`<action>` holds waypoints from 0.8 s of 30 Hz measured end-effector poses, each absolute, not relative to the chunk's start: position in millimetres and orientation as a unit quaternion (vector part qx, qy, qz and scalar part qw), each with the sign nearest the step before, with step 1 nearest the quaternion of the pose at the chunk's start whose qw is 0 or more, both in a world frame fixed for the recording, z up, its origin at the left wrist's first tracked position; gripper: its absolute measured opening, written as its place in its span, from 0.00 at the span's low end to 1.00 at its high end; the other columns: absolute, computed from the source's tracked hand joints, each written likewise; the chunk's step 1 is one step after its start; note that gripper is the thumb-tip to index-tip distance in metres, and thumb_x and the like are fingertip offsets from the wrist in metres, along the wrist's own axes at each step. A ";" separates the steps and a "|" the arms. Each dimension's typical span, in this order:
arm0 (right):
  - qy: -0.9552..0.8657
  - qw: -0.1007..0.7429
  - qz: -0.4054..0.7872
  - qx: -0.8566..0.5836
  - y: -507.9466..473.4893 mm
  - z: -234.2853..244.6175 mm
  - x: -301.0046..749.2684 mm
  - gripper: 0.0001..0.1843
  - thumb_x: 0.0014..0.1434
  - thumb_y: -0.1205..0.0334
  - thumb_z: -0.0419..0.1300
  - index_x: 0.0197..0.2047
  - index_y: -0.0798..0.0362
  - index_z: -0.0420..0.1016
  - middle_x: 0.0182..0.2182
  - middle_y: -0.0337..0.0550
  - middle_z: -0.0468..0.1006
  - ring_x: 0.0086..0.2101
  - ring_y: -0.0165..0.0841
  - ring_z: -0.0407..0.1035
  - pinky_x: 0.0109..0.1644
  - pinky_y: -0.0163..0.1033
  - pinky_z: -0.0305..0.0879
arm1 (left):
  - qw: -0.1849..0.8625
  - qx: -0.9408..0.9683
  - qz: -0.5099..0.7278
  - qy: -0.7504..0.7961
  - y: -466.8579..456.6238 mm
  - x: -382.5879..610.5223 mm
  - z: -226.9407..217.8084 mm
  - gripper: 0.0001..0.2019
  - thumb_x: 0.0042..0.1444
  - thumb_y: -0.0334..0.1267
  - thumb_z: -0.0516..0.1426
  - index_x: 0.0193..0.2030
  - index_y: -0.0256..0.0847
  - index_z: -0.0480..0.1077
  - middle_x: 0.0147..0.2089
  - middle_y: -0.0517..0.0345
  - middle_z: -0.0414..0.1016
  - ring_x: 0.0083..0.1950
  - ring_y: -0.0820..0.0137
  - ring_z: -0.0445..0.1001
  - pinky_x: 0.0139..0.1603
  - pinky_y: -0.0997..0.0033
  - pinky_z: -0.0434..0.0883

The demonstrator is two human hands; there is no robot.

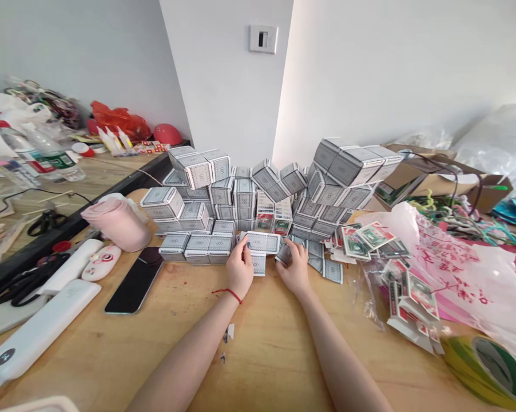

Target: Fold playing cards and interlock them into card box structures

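My left hand (239,270), with a red string at the wrist, pinches the left end of playing cards (264,242) with grey patterned backs. Below them another grey-backed card (258,265) shows on the table. To the right, my right hand (295,268) curls its thumb and fingers round a small grey-backed piece of playing cards (283,255); its fingers partly hide it. Loose cards (332,270) lie just right of that hand. Behind both hands stand piled blocks of playing cards (244,197), some tilted.
A black phone (134,280) and a pink roll (117,220) lie at the left, near a white power strip (43,326). Opened card boxes (415,306), a pink-printed plastic bag (451,263) and yellow tape (468,366) are at the right. A wall rises behind.
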State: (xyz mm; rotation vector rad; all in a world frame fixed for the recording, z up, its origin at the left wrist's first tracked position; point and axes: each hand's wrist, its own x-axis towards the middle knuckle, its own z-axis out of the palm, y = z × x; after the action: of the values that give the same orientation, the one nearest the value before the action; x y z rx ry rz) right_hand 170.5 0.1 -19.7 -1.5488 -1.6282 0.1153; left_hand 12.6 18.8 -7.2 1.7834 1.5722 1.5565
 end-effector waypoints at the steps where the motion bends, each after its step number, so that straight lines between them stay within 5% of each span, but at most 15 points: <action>1: -0.654 0.429 0.043 -0.622 0.2 -20.3 170.6 0.32 0.43 0.67 0.55 0.54 0.48 0.57 0.44 0.46 0.64 0.44 0.42 0.56 0.49 0.52 0.53 | 0.147 0.626 0.540 0.543 18.8 12.5 -7.0 0.15 0.56 0.33 0.47 0.50 0.38 0.65 0.49 0.49 0.71 0.49 0.67 0.70 0.51 0.66 0.67; 24: -0.669 0.434 0.110 -0.593 -3.4 -11.7 172.7 0.27 0.40 0.69 0.54 0.47 0.51 0.61 0.40 0.45 0.67 0.42 0.42 0.60 0.46 0.49 0.59 | 0.159 0.680 0.486 0.526 22.4 9.6 -13.4 0.16 0.55 0.30 0.47 0.50 0.40 0.66 0.46 0.51 0.73 0.45 0.68 0.72 0.47 0.67 0.69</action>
State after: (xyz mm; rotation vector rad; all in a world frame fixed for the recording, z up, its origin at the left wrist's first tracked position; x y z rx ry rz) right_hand 172.7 -3.4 -11.7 -1.4770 -1.6651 0.2750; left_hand 9.6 22.4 -13.4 1.9436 1.5026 1.3910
